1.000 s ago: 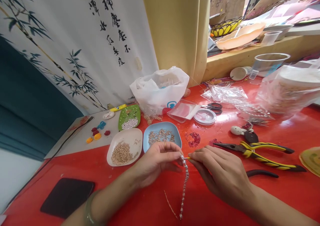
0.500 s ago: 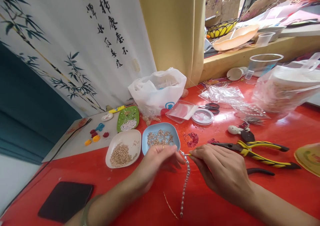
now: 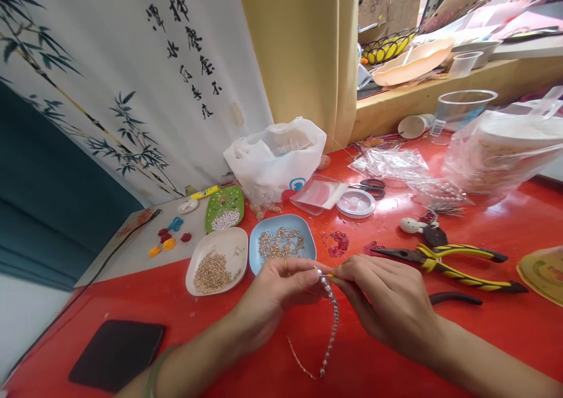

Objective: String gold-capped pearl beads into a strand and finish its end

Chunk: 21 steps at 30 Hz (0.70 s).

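Note:
A strand of silvery beads (image 3: 336, 320) hangs in a curve from between my hands, its lower end on the red table. My left hand (image 3: 278, 289) pinches the strand's upper end between thumb and index finger. In the fingers of my right hand (image 3: 389, 295) is a thin yellow tool (image 3: 329, 275) with a slim metal tip, which meets the top of the strand. The right fingers hide most of this tool. Just beyond my left hand sits a blue dish (image 3: 310, 234) of gold-coloured beads; left of it stands a white dish (image 3: 240, 245) with small gold beads.
Yellow-and-black pliers (image 3: 440, 260) lie right of my right hand, beside another dark handle (image 3: 457, 298). A green dish (image 3: 240, 199), a white plastic bag (image 3: 281, 152) and scissors (image 3: 373, 187) are farther back. A black flat slab (image 3: 116, 354) lies at front left.
My left thumb and index finger have closed on the strand's upper end beside the tool tip. The hanging strand has swung slightly to the right.

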Available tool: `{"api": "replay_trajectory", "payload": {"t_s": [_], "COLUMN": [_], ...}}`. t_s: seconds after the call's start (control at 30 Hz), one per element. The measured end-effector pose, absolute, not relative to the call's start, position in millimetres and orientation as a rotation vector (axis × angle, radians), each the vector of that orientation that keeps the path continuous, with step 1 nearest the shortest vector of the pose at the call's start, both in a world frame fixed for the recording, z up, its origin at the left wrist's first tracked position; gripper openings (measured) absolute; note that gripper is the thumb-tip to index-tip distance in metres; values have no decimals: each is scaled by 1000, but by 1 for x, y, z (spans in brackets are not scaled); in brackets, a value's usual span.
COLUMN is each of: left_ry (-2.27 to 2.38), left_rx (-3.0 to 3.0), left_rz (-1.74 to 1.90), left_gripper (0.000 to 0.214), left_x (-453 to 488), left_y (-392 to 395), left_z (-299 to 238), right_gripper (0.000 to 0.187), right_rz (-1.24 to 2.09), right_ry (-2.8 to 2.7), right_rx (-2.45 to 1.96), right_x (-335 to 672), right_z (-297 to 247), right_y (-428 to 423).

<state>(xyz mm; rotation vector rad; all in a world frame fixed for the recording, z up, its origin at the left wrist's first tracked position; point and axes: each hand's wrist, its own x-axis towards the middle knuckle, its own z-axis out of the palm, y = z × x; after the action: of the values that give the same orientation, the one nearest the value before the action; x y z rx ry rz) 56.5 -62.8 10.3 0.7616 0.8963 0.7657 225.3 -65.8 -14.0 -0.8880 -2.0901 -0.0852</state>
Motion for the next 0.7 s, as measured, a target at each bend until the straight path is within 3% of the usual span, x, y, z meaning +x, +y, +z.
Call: {"api": "replay_trajectory", "payload": {"t_s": [0.33, 0.7], "left_ry": [765, 764], "left_rx": [683, 740], "left_rz": [741, 741], "left_gripper": [19, 12], "left_x": [57, 57], "left_y": [-64, -64], "left_z": [9, 10], "right_gripper": [20, 16], "right_rz": [100, 283], "right_ry": [-2056, -2118], "right_rx": [-901, -784], "right_x": [223, 225], "right_z": [-12, -8], "right_y": [-67, -66]}}
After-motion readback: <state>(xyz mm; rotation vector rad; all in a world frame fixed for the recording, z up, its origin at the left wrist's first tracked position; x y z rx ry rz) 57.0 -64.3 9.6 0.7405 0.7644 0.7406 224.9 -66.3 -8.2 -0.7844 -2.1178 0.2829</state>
